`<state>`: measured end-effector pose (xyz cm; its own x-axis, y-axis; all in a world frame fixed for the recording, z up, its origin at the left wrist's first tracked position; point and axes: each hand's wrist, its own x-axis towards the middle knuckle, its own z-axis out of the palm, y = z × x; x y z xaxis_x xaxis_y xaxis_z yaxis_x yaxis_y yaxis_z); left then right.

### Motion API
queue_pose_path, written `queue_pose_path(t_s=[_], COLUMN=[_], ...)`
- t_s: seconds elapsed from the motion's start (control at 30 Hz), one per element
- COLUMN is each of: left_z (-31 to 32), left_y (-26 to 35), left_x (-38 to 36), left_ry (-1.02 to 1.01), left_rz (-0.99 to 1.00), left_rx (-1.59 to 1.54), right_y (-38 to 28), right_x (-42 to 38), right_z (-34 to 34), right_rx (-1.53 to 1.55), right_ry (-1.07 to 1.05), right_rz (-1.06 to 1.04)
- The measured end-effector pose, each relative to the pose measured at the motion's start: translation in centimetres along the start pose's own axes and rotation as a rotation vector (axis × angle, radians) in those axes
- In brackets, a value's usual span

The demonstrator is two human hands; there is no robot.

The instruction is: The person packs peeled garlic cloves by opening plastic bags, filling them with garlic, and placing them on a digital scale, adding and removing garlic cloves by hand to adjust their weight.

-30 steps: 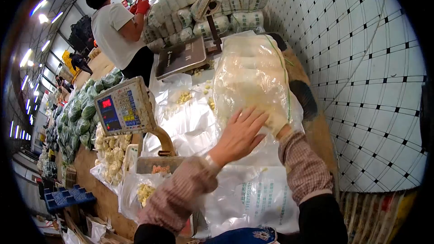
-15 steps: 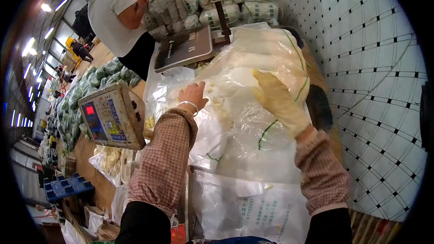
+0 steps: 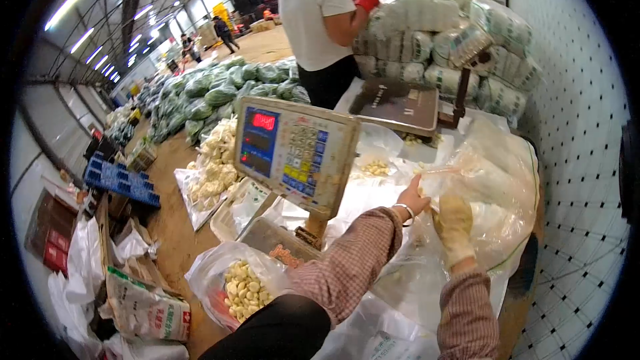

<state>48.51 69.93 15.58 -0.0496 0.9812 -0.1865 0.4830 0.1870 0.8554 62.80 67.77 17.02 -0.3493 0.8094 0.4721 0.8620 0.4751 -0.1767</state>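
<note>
My left hand [image 3: 413, 201], bare with a bracelet at the wrist, is at the near edge of a large clear plastic bag [image 3: 497, 180] of pale contents. Its fingers pinch a gathered strip of the plastic. Close to its right, my right hand [image 3: 455, 225] wears a cream glove and rests over the same sheeting. Its fingers are curled together, and what is under them is hidden. Loose peeled garlic cloves [image 3: 375, 168] lie on white plastic beyond my left hand. An open bag of peeled garlic [image 3: 245, 292] stands below my left forearm.
A scale display [image 3: 293, 150] stands left of my arm. Beyond the bag is a platform scale [image 3: 393, 103], with stacked packed bags [image 3: 460, 50] behind. A co-worker [image 3: 323, 20] with red gloves stands there. Green bags [image 3: 220, 90] and a blue pallet [image 3: 120, 180] occupy the floor at left.
My view has swung left, bringing the scale display and the garlic bag into fuller sight. My hands, spread apart before, have come together at the plastic, their fingers now curled.
</note>
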Motion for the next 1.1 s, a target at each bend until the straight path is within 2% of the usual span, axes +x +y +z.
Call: queue_pose_path(t_s=[0.07, 0.1, 0.2, 0.23, 0.27, 0.33, 0.4, 0.43, 0.47, 0.53, 0.6, 0.67, 0.7, 0.77, 0.8, 0.87, 0.93, 1.03, 1.07, 1.1], left_z=[0.8, 1.0, 1.6, 3.2, 4.6, 4.4, 7.0, 7.3, 6.4, 5.1, 5.2, 4.8, 4.6, 0.7, -0.9, -3.7, -5.5, -5.6, -5.2, -4.8], left_y=[-1.5, -2.2, -2.5, -4.4, -6.1, -4.6, -6.6, -6.8, -5.2, -1.9, -0.1, 3.3, 4.9, 9.8, 10.7, 12.0, 12.7, 12.6, 12.1, 11.7], left_x=[0.3, 0.2, -2.6, -2.5, -2.2, -3.9, -3.4, -3.0, -3.7, -5.8, -7.1, -9.1, -9.9, -15.0, -16.5, -19.2, -21.7, -24.5, -25.7, -27.0], left_ry=[0.034, -0.014, -0.239, -0.234, -0.229, -0.247, -0.02, -0.237, -0.224, -0.47, -0.508, -0.31, -0.156, 0.076, 0.083, 0.221, 0.27, 0.066, 0.171, 0.195], left_rz=[0.011, -0.017, -0.116, -0.044, 0.029, -0.033, 0.188, 0.033, 0.044, -0.261, -0.203, 0.109, 0.367, 0.511, 0.514, 0.732, 0.806, 0.871, 0.946, 0.957], left_rx=[-0.084, -0.069, -0.19, -0.247, -0.306, -0.248, -0.238, -0.363, -0.374, -0.67, -0.877, -0.962, -0.925, -0.653, -0.657, -0.566, -0.574, -0.85, -0.753, -0.712], right_y=[-0.3, -0.1, -2.0, -2.2, -2.1, 0.2, 4.3, 7.1, 9.0, 12.6, 13.9, 14.5, 14.6, 15.0, 14.7, 13.6, 13.1, 10.2, 8.9, 7.6], right_x=[-2.5, -3.7, -5.4, -5.6, -5.8, -5.9, -5.6, -5.5, -5.4, -5.6, -6.0, -5.9, -6.0, -6.1, -6.2, -6.4, -7.7, -8.7, -9.2, -9.8], right_z=[-0.5, -1.1, -7.8, -9.1, -10.2, -11.5, -11.8, -11.8, -11.6, -11.6, -11.7, -11.9, -12.1, -12.4, -12.6, -13.0, -14.1, -15.6, -16.3, -16.9], right_rx=[-0.057, -0.075, 0.038, 0.076, 0.105, 0.112, 0.043, -0.016, -0.061, -0.115, -0.109, -0.096, -0.097, -0.091, -0.084, -0.064, -0.048, 0.014, 0.05, 0.088], right_ry=[-0.053, -0.107, -0.054, -0.037, -0.017, 0.05, 0.098, 0.076, 0.045, -0.043, -0.091, -0.101, -0.102, -0.087, -0.085, -0.063, -0.017, 0.068, 0.101, 0.131], right_rz=[0.056, 0.051, -0.125, -0.149, -0.134, -0.003, 0.165, 0.261, 0.33, 0.425, 0.464, 0.484, 0.497, 0.493, 0.496, 0.464, 0.464, 0.413, 0.408, 0.396])
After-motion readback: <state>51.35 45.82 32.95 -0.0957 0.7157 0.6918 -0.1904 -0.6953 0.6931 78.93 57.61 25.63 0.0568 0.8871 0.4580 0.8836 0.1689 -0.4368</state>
